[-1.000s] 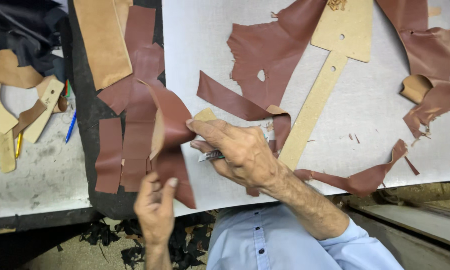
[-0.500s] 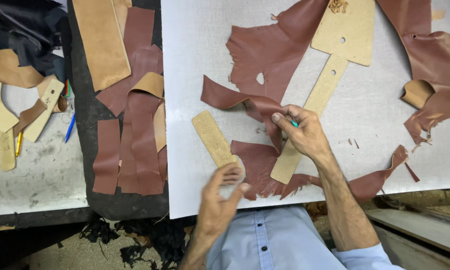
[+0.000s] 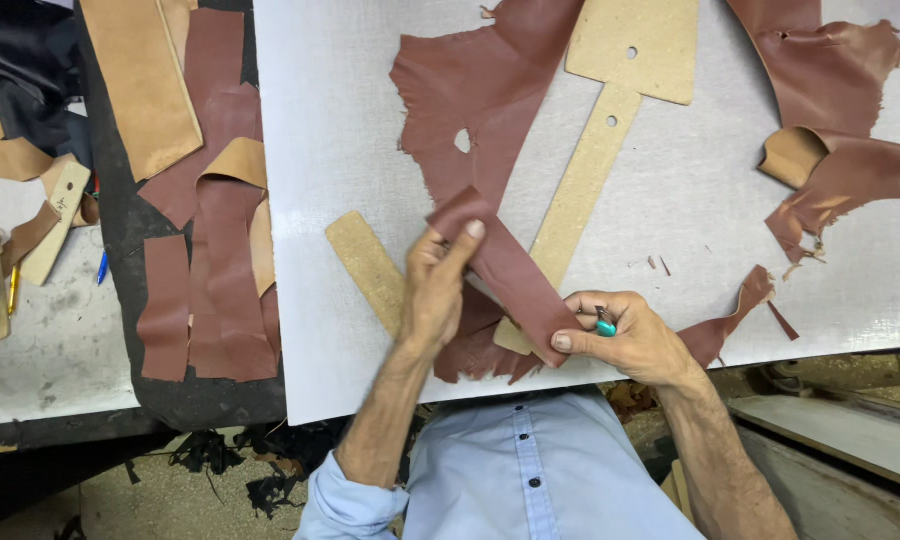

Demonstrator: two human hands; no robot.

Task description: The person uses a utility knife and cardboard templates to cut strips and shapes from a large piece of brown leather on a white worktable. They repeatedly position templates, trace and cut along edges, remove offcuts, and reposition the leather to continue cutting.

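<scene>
A reddish-brown leather strip point(image 3: 505, 268) lies slanted across the grey cutting board point(image 3: 690, 220). My left hand point(image 3: 435, 285) pinches its upper end with the fingertips. At its lower end my right hand point(image 3: 625, 335) grips it with the thumb, and a small knife with a teal handle point(image 3: 605, 325) sits in the same hand. A short tan cardboard template point(image 3: 365, 265) lies just left of my left hand. A long paddle-shaped tan template point(image 3: 610, 130) passes under the strip.
Large leather offcuts point(image 3: 490, 90) and scraps point(image 3: 830, 150) lie on the board. Cut brown strips point(image 3: 220, 280) and a tan piece point(image 3: 140, 80) rest on a dark mat point(image 3: 115, 230) at left. Tan templates point(image 3: 50, 215) and a pen sit farther left.
My left hand rose from the board's front edge and took the strip's upper end. My right hand moved down toward the front edge. The strip is now stretched flat between both hands.
</scene>
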